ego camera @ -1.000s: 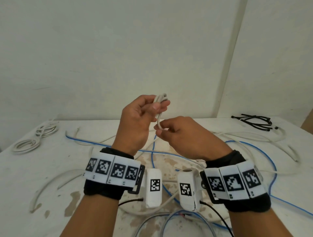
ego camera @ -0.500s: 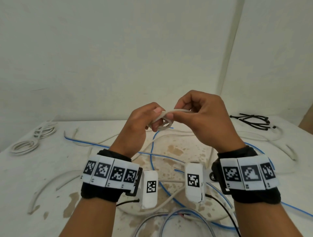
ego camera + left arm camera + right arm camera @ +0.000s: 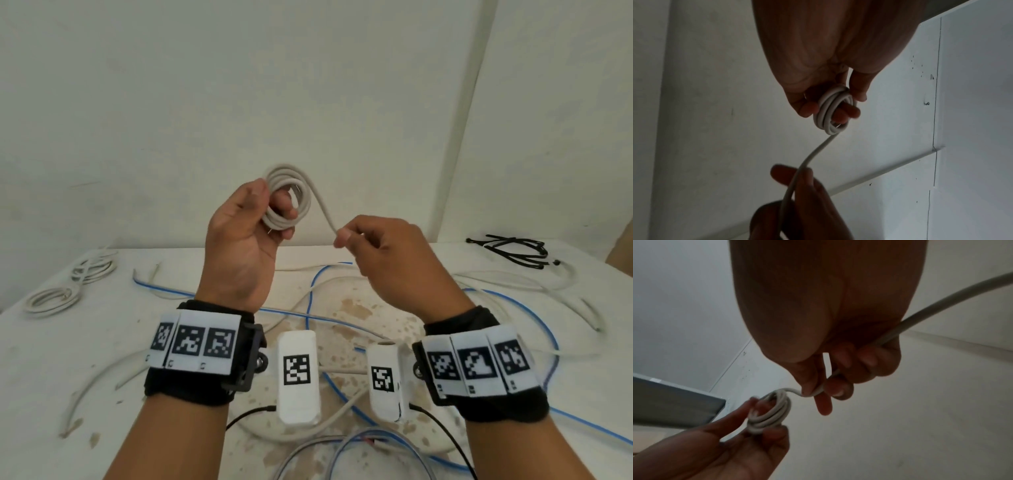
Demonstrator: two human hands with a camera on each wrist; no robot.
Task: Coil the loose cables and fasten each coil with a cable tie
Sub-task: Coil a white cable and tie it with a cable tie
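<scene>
Cable, off-white, is what I have in both hands, held up above the table in front of the wall. My left hand holds a small coil of it, a few loops stacked together, with fingers passing through the ring and the thumb pressed against its outer side; the left wrist view shows the same, the coil wrapped around two fingertips and the thumb alongside. From the coil one strand runs down and to the right into my right hand, which pinches it between thumb and forefinger close to the coil. In the right wrist view that pinch is plain, the other fingers curled around the cable, which passes on through the palm and out past the wrist. Both hands are near each other, not touching, the short strand between them gently curved. On the table below lie loose white cables and a blue cable in wide loops. At the far left sit two white coils, side by side. At the far right corner is a bunch of black ties, lying apart from everything else. Brown stains mark the tabletop between my wrists.
</scene>
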